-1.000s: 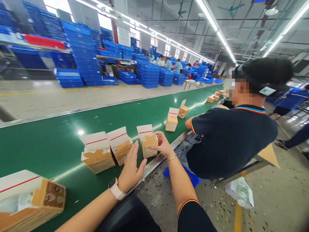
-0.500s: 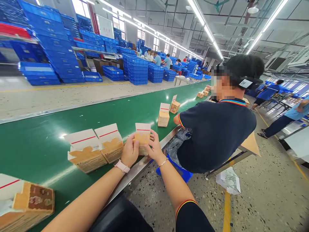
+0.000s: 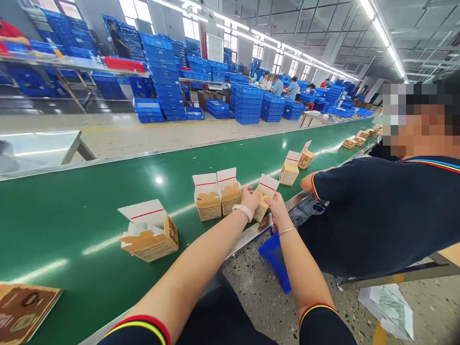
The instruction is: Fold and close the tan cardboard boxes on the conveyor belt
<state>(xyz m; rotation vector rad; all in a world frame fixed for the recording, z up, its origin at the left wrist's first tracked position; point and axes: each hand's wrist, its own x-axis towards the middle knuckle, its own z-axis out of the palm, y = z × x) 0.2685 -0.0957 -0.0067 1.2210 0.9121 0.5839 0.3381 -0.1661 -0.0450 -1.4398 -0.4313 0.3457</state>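
Both of my hands are at a small tan cardboard box [image 3: 261, 211] by the near edge of the green conveyor belt. Its white flap with a red stripe stands up. My left hand [image 3: 251, 199] closes on the box's left side, and my right hand [image 3: 278, 207] grips its right side near the top. Just left of my left hand, two similar boxes stand side by side, a nearer-to-hand box [image 3: 231, 197] and another box [image 3: 208, 207], both with flaps up. A further open box [image 3: 154, 242] with whitish contents stands farther left.
A brown printed carton [image 3: 27, 309] lies at the lower left. Beyond my hands stand two more boxes, one open box [image 3: 289, 171] being closest. A co-worker [image 3: 377, 215] sits at the right. Stacked blue crates [image 3: 247, 103] line the far side; a metal rail [image 3: 247, 235] edges the belt.
The view has swung left, so the belt and boxes appear farther right. A brown carton has come into view at lower left. My hands still hold the box.
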